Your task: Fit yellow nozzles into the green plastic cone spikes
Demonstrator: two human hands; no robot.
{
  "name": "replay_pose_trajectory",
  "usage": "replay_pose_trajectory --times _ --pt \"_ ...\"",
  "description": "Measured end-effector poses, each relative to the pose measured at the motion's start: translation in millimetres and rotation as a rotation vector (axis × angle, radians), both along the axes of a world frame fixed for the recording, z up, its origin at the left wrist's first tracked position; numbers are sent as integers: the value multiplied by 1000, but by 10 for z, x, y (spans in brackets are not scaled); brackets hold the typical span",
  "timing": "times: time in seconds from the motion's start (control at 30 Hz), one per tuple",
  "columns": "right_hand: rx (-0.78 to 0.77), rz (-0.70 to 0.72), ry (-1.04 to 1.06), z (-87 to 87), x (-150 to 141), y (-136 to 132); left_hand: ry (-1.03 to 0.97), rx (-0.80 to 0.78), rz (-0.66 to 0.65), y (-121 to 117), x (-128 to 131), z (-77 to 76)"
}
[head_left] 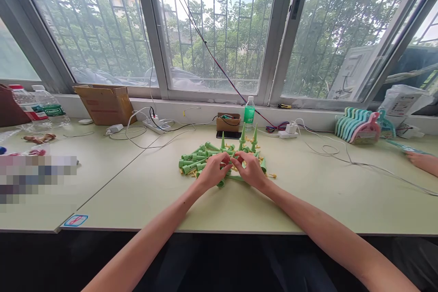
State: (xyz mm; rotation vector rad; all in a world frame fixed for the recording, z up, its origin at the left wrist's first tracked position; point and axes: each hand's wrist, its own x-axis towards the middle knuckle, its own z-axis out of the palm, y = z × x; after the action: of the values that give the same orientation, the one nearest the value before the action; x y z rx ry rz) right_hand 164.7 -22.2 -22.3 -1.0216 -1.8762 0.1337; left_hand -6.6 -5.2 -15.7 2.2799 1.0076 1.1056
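Note:
My left hand (215, 169) and my right hand (251, 171) meet over a pile of green plastic spikes (191, 164) on the table. Fingers and thumb are pinched together on each hand, and the fingertips nearly touch. Whatever small piece sits between them is too small and covered to make out. Small yellow plastic pieces (273, 175) lie among the spikes and at the pile's right edge. Just behind my hands, a few cone-shaped spikes (242, 136) stand upright, points up. My hands hide the middle of the pile.
Behind the pile stand a green-labelled bottle (249, 113), a small cardboard box (228, 123) and a phone (228, 135). Power strips (157, 125) and cables run along the windowsill. Hangers (359, 125) stand at right, near another person's hand (422, 162). A carton (104, 105) is at left.

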Motion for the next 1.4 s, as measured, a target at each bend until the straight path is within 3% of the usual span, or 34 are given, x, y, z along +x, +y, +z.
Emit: replay_pose_trajectory --times 0.43,0.73,1.0,1.4 --pt "-19 28 -15 -1 -7 8 11 55 -48 -24 -3 27" --pt "-18 -1 4 -1 -5 16 141 232 235 -29 -42 65" --pt "-50 23 -37 -37 11 50 357 141 298 -31 -59 29" --pt "-35 52 -35 -69 14 75 314 78 232 -15 -76 3"
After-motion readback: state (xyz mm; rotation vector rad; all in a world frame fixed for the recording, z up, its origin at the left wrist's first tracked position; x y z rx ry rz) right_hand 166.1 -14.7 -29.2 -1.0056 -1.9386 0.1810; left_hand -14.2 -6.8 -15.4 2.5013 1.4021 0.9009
